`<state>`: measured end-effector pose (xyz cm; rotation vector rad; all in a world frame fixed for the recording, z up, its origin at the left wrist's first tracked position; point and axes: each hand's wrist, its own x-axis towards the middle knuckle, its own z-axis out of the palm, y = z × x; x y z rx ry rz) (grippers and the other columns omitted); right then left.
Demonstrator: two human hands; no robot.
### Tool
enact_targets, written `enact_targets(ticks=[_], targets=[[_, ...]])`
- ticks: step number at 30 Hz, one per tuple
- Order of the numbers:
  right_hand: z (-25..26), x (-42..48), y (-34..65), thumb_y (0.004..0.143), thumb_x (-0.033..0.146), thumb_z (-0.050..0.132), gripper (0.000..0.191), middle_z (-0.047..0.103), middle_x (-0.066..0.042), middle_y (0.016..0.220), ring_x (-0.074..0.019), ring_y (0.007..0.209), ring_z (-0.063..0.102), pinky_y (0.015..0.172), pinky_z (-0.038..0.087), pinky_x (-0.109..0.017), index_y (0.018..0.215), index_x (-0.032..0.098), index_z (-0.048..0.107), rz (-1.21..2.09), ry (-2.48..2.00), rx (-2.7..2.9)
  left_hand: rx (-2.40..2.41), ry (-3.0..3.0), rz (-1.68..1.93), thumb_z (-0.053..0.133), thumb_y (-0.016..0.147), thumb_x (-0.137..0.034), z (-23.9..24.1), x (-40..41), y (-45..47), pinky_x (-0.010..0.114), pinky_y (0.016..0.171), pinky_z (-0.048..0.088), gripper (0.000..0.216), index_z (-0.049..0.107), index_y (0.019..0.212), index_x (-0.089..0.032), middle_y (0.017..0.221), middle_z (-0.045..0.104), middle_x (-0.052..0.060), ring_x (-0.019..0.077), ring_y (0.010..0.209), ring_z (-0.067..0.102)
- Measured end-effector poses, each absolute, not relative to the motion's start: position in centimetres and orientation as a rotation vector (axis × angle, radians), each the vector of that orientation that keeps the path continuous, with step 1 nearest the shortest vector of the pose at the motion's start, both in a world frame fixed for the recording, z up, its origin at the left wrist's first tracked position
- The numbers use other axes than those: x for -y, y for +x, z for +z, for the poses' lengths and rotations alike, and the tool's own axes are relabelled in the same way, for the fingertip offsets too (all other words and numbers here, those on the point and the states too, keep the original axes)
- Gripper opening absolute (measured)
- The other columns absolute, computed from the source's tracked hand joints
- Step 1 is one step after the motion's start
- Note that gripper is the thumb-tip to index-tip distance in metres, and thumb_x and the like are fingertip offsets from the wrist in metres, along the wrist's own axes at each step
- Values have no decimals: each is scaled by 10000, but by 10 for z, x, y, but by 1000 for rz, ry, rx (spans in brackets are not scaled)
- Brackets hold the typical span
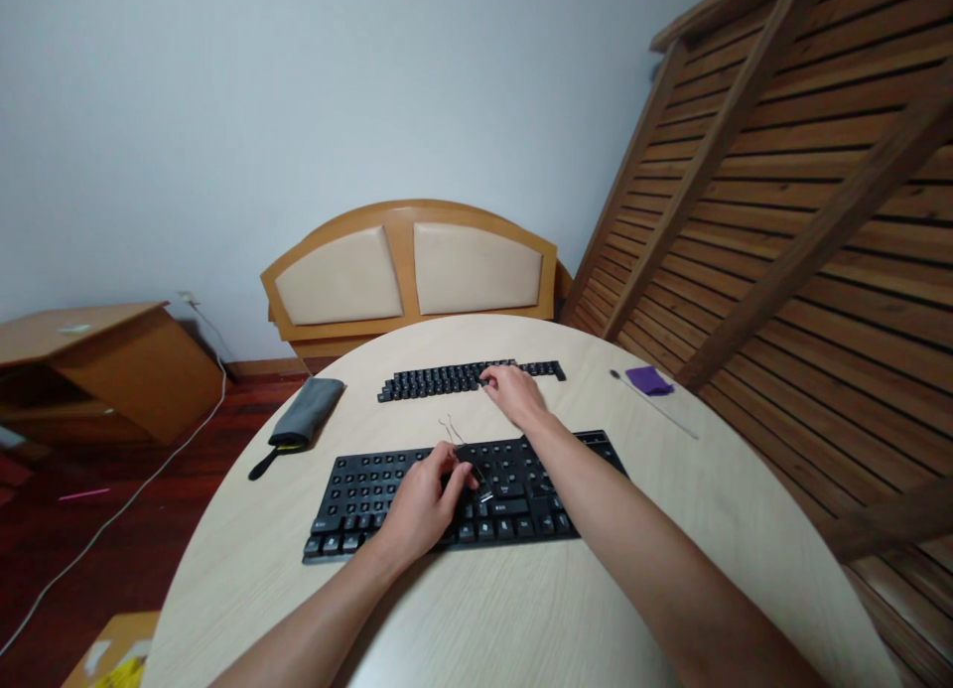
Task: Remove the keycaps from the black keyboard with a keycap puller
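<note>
A black keyboard [357,475] lies near the table's front, many of its keycaps off and bare key sockets showing. My left hand [426,499] rests over its middle, fingers closed around a wire keycap puller [451,430] whose thin wires stick out above and below the fingers. Beyond the keyboard, loose black keycaps [432,380] lie in neat rows. My right hand [512,392] reaches over to the right part of those rows, fingertips pinched on a keycap [483,380] mostly hidden by them. My right forearm covers part of the keyboard's right side.
On the round pale table [670,529], a grey pouch [309,412] with a black strap lies left. A purple cloth [649,380] and a thin stick brush [655,405] lie right. Behind stand a wooden headboard [406,271] and a slatted wooden panel [781,192].
</note>
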<state>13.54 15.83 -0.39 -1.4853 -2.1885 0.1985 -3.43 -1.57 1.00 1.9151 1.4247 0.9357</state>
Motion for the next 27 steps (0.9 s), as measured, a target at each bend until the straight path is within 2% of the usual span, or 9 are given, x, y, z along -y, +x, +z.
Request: enact_targets(ticks=[27], targets=[[-10,-164,134,893,218,613,223,740,-27,1025,-186,988,656,885,459,-280,1094,261,700,249,-1518,2192,-1444,1906,933,443,985,-349,11,16,-34,306,720,453,185,493,850,-232,815,751,38,223,775,687]])
